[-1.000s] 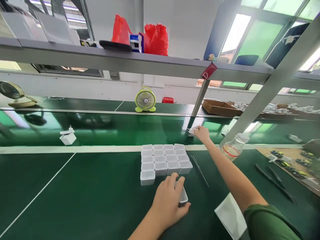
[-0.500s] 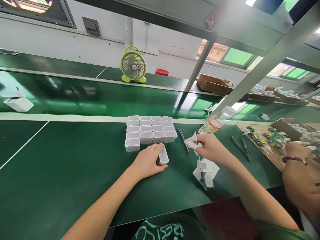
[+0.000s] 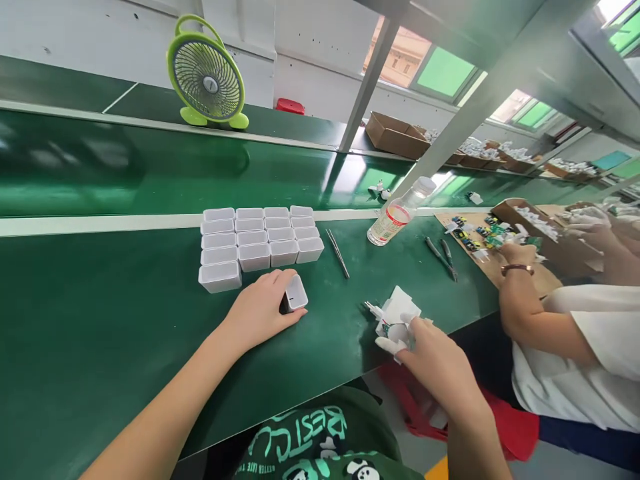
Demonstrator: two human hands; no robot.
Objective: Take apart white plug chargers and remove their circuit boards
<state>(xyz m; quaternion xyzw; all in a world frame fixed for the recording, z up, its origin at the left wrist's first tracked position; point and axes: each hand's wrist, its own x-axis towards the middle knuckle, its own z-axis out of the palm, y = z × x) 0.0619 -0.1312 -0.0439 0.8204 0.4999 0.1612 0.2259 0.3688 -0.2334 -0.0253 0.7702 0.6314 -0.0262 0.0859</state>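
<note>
- The left hand lies at the centre of the frame on the green table, its fingers curled around a small white case — a firm hold, palm down.
- The white case lies tipped on its side, its open mouth turned toward the right of the frame and a little upward; its long axis runs from lower left to upper right, roughly along the line of the forearm.
- The right hand sits at lower centre-right, near the table's front edge, fingers closed on a white plug part with loose white pieces bunched about it.
- Two thin metal prongs stick out of the plug part toward the left of the frame; the rest of its shape is too crumpled to read.
- Just above the left hand stands a block of white cases, open tops up, packed side by side in rows; the lower-left one stands out alone in the nearest row.
- Right of the block lie thin tweezers, slanting from upper left to lower right.
- Further right a clear bottle stands tilted toward the upper right, with dark pliers beside it.
- A green fan stands in the upper left, beyond the conveyor belt.
- At the right edge a co-worker's hand, wearing a bracelet, rests by a cardboard sheet strewn with small parts.
</note>
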